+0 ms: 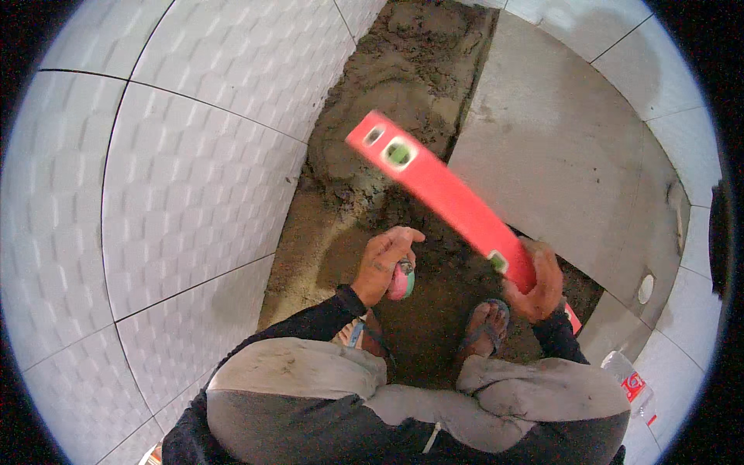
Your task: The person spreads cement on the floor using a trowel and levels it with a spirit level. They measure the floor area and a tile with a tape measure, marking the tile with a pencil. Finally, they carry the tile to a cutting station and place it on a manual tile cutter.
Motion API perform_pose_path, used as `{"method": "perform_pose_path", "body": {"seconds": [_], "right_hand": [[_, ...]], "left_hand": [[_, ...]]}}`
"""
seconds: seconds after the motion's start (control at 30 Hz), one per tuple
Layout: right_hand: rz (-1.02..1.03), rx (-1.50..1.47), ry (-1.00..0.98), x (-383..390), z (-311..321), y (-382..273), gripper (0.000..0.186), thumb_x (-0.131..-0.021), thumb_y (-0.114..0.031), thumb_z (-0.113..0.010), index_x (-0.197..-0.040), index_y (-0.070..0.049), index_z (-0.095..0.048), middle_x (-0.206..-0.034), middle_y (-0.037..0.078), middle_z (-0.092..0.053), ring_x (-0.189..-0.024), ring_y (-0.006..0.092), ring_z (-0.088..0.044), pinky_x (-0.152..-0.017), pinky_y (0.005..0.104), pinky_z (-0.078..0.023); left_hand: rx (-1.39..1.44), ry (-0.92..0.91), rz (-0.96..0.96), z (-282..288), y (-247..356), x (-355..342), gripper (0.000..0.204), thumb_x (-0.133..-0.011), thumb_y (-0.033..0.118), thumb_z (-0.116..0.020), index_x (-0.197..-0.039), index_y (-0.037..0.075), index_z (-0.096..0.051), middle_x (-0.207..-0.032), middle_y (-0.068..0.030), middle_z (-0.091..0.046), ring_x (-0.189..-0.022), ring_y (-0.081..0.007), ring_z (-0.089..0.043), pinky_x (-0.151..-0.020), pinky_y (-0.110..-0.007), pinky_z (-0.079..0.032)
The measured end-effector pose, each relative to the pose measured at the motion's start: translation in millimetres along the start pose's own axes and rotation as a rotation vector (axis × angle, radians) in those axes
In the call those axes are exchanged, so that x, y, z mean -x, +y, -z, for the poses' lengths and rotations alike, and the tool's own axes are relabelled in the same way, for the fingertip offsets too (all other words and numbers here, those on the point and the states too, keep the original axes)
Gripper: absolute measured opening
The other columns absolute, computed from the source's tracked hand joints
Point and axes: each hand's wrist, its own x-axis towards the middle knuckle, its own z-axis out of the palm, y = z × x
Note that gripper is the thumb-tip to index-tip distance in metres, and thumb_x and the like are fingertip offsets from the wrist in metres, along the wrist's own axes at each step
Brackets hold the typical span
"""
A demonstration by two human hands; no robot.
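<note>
My right hand [536, 287] is closed around the near end of a red spirit level [453, 209]. The level is held up at a slant over the floor, its far end pointing to the upper left, and green vials show in it. My left hand [381, 263] is curled, with its index finger stretched out, around a small rounded pink-and-green thing [401, 287]; its kind is not clear. Beneath both hands lies rough, dark mortar [387, 101], beside a large grey floor tile [573, 147].
White textured wall tiles [201, 186] rise along the left. My sandalled feet [487, 325] stand on the mortar bed. A clear plastic bottle [629, 384] with a red label lies at the lower right. A white oval spot [645, 289] shows on the grey tiling near the right wall.
</note>
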Motion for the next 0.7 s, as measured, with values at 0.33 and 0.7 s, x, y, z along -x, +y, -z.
{"method": "perform_pose_path", "body": {"seconds": [0.33, 0.7], "right_hand": [[0.164, -0.005, -0.098, -35.7, -33.5, -4.0, 0.072, -0.067, -0.020, -0.074, -0.134, -0.002, -0.054, -0.115, 0.018, -0.058, -0.102, 0.0386, -0.058, -0.089, 0.0502, -0.047], [0.094, 0.050, -0.127, -53.3, -47.0, 7.8, 0.070, -0.070, -0.023, -0.073, -0.135, -0.006, -0.054, -0.120, 0.017, -0.057, -0.109, 0.0366, -0.056, -0.091, 0.0524, -0.043]], "left_hand": [[0.219, 0.266, 0.103, 5.5, -11.4, -25.7, 0.044, -0.098, 0.053, -0.054, -0.094, 0.011, -0.061, -0.074, -0.0016, -0.060, -0.058, -0.0124, -0.057, -0.051, -0.027, -0.046], [0.393, 0.258, 0.141, 11.6, -13.0, -53.1, 0.036, -0.096, 0.049, -0.060, -0.099, 0.013, -0.059, -0.072, 0.0002, -0.058, -0.060, -0.0131, -0.061, -0.052, -0.028, -0.051]]}}
